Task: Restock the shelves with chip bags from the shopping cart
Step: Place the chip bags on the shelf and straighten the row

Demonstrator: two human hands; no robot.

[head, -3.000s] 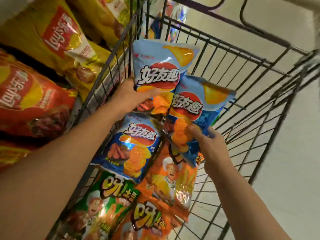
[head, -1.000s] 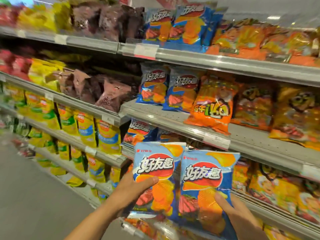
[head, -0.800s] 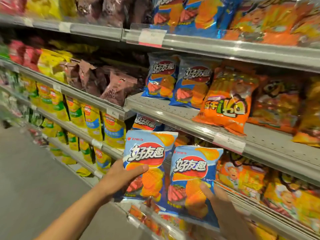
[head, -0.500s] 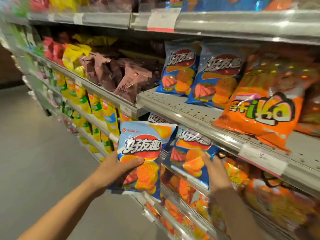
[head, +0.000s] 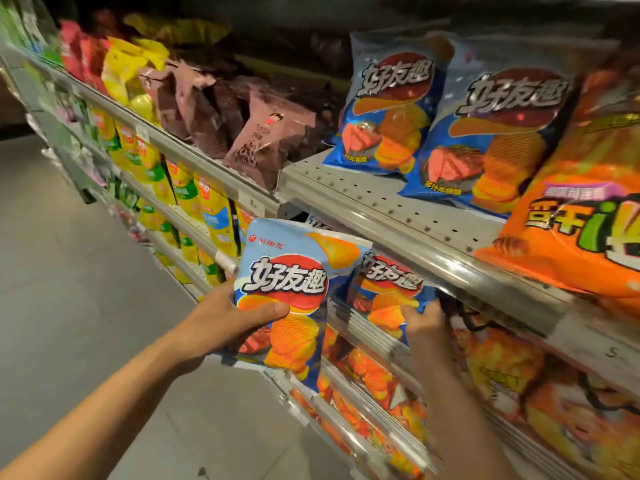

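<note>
L hand (head: pixel 235 323) grips a blue chip bag (head: pixel 287 299) by its lower left, held out in front of the shelves, not yet placed. R hand (head: pixel 424 325) holds a second blue bag (head: pixel 388 289), tucking it under the shelf edge (head: pixel 433 258). Step: stocking, prob. the lower row. Next: push the R bag in, then the L one. Same blue bags (head: pixel 391 105) sit on the shelf above, w/ brown bags (head: pixel 263 133) left of them and an orange bag (head: pixel 581 220) to the right; shelf lip crowds the entry.

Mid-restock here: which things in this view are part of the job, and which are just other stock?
In the job:
- left hand gripping a blue chip bag
- right hand gripping a second blue bag, going under the shelf edge

Just other stock:
- two matching blue bags already on the shelf above
- brown bags
- orange bag
- yellow bags
</note>
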